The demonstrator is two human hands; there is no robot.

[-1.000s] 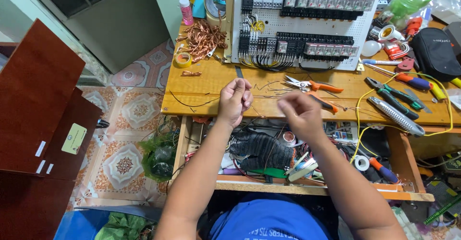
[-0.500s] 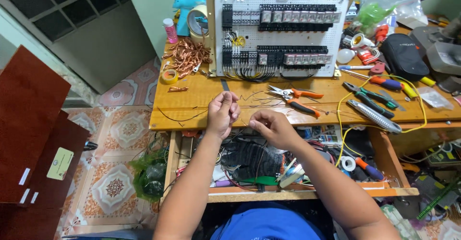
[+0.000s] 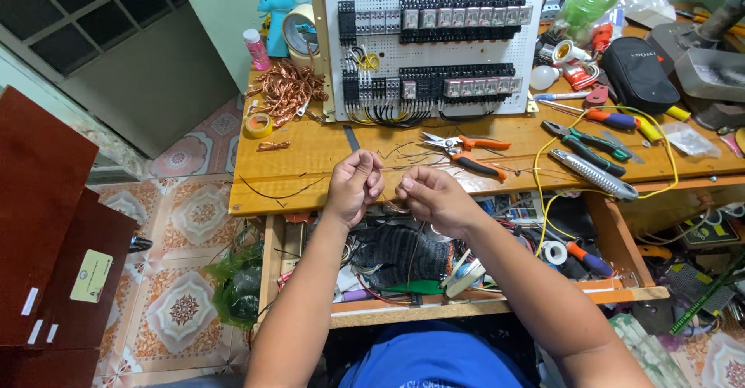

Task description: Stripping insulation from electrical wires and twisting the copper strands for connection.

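1. Both hands meet over the front edge of the workbench (image 3: 310,155), just above the open drawer (image 3: 403,256) of clutter.
2. The left hand (image 3: 353,186) is curled almost into a fist, thumb pressed to the fingers, pinching one end of a thin copper wire (image 3: 390,202).
3. The right hand (image 3: 434,198) is closed in the same way, fingertips pinched on the other end; the two hands sit close together, knuckles nearly touching.
4. The wire runs side to side between them, its long axis roughly along the bench edge, so each hand has its end right at the fingertips and neither is nearer than the other.
5. The short stretch that shows is very fine and reddish-brown; whether it is straight or twisted is too small to tell.
6. A dark strand hangs from below the hands toward the drawer; it cannot be told whether it is the same wire.
7. Beyond the hands lie loose wire offcuts (image 3: 403,155), and just past them orange-handled cutters (image 3: 466,143), well within reach of the right hand.
8. At the back stands a white board of relays (image 3: 431,46), with a heap of copper scraps (image 3: 285,89) to its left.
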